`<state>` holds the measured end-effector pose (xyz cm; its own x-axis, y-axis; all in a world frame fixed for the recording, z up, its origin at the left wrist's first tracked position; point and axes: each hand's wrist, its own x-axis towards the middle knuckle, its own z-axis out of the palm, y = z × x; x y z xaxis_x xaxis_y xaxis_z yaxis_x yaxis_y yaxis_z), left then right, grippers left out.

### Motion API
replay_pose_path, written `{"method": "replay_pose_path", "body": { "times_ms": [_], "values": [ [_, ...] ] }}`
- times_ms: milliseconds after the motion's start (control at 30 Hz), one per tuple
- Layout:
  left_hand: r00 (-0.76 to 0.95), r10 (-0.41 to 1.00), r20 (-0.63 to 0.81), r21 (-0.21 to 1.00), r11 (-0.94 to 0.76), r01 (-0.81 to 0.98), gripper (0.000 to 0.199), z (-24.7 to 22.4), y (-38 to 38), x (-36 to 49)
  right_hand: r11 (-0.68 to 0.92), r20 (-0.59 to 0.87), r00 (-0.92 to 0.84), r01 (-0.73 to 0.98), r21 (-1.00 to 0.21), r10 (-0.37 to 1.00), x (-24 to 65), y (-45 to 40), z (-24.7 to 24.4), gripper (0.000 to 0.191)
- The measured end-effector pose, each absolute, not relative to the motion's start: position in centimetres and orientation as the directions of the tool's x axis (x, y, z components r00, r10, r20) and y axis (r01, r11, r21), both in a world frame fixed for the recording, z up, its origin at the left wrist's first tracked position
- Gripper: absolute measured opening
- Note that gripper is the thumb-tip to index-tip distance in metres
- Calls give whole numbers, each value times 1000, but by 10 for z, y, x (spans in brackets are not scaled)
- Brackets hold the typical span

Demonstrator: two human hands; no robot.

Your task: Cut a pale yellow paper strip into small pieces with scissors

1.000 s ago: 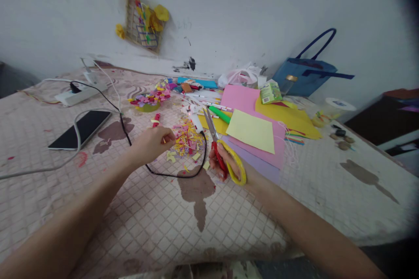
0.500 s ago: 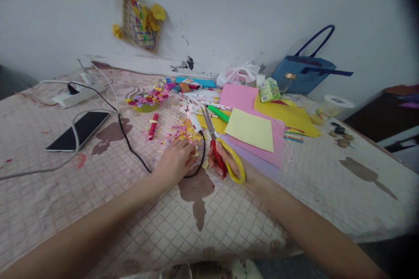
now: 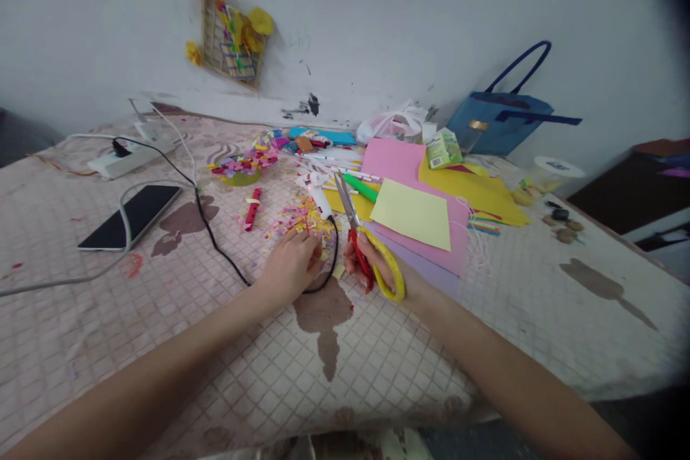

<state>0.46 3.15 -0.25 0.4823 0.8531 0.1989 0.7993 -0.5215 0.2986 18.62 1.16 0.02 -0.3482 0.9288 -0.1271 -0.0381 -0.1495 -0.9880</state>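
Observation:
My right hand [image 3: 362, 262] grips a pair of scissors [image 3: 348, 205] with one red and one yellow handle. Their blades point up and away, with only a narrow gap between the tips. Left of the scissors, my left hand [image 3: 291, 259] rests low over the table with curled fingers; anything in its pinch is hidden. Just past its fingers lie many small pink and yellow paper scraps [image 3: 302, 219]. A small pale yellow paper piece [image 3: 338, 271] is between the two hands. The white glue gun [image 3: 318, 194] lies beyond them, its black cord looping past my left hand.
A pale yellow sheet [image 3: 412, 214] lies on pink paper [image 3: 391, 158] at right, near a green marker [image 3: 360, 187]. A red paper-wrapped stick [image 3: 252, 210] and a phone [image 3: 132, 218] are at left. Farther back are a power strip [image 3: 129, 159] and a blue bag [image 3: 496, 122].
The scissors have shifted very slightly to the right, and their blades look a little closer together. My left hand has hardly moved.

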Motion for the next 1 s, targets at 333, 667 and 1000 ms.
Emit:
{"method": "replay_pose_path", "body": {
  "times_ms": [333, 667, 1000],
  "values": [
    [478, 853, 210, 305, -522, 797, 5, 0, 30, 4, -119, -106, -333, -19, -993, 937, 185, 11, 0, 48],
    [427, 839, 339, 430, -541, 722, 11, 7, 28, 2, -88, -93, -288, 30, -996, 953, 185, 8, 6, 43],
    [438, 880, -185, 978, 122, 169, 21, 11, 26, 6, -34, -49, -151, 102, -994, 987, 180, 8, 7, 37]
  ]
}}
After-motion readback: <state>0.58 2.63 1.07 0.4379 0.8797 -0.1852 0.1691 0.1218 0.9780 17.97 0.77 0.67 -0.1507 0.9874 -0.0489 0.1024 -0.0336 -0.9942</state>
